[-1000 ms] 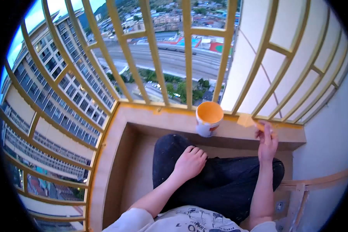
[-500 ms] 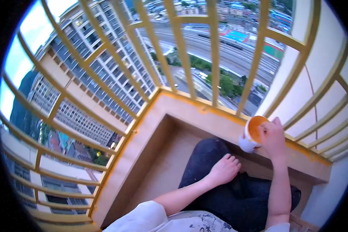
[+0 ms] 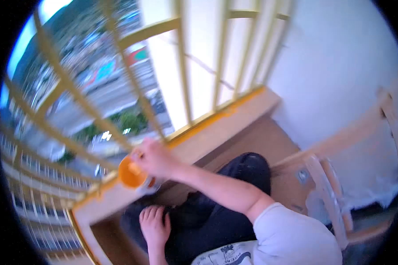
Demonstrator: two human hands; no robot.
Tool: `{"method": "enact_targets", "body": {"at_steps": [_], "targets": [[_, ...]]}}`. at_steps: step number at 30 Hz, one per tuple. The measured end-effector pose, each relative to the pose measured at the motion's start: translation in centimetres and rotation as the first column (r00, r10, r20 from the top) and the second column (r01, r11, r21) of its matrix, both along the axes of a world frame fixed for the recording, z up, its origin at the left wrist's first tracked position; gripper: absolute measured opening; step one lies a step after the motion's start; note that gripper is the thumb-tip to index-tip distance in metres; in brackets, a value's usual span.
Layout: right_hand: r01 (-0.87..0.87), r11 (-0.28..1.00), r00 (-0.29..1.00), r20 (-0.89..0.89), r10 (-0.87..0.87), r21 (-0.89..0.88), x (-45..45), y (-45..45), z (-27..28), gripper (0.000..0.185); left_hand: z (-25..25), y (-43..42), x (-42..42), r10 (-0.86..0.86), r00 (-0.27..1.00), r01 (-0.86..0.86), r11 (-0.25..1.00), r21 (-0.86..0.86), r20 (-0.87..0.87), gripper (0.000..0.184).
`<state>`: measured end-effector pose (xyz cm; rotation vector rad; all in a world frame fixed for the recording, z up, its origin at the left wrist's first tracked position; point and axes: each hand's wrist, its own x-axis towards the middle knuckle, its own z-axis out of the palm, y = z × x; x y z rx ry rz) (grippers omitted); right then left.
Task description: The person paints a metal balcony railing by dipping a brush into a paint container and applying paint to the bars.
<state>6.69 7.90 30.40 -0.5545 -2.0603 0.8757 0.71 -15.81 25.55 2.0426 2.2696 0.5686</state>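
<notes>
My left hand (image 3: 154, 224) rests on the dark trousers (image 3: 199, 221), fingers spread, holding nothing. My right hand (image 3: 157, 160) is closed at the rim of a white cup (image 3: 149, 187) with orange paint (image 3: 132, 173) inside. Its fingertips are blurred over the cup's opening, and what they grip cannot be made out. The cup is on the ledge (image 3: 199, 148) beside the yellow railing (image 3: 183, 66). Orange strips run along the railing's foot.
A pale wall (image 3: 327, 75) rises at the right. Below it is a worn wooden frame (image 3: 327, 198) near a round fitting (image 3: 302, 176) on the brown floor (image 3: 269, 137). Beyond the bars are buildings and a road (image 3: 70, 119), far below.
The view has swung to the right. My right hand has gone from the ledge, where it held an orange-tipped tool, to the cup's opening. My left hand stays on the trousers.
</notes>
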Motion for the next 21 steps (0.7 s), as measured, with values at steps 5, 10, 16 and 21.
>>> {"method": "enact_targets", "body": {"at_steps": [5, 10, 16, 21], "targets": [[-0.164, 0.944, 0.966, -0.240, 0.095, -0.287, 5.5, 3.0, 1.7, 0.020, 4.4, -0.5, 0.3, 0.044, 0.982, -0.031, 0.997, 0.073, -0.181, 0.037], [-0.275, 0.747, 0.774, -0.600, -0.202, -0.606, 16.2, 5.2, 1.6, 0.019, 0.9, -1.5, -1.8, 0.087, 0.986, -0.055, 0.975, 0.214, -0.143, 0.037], [0.000, 0.834, 0.075, -0.832, -0.550, -0.551, 29.4, 17.4, 1.7, 0.017, 1.3, 0.1, -0.8, 0.088, 0.983, -0.052, 0.976, 0.213, -0.162, 0.035], [0.169, 0.860, -0.026, -0.874, -0.485, -0.482, 32.0, 27.4, 8.7, 0.022, 0.5, 0.4, -1.7, 0.054, 0.975, -0.009, 0.979, 0.202, -0.217, 0.033]]}}
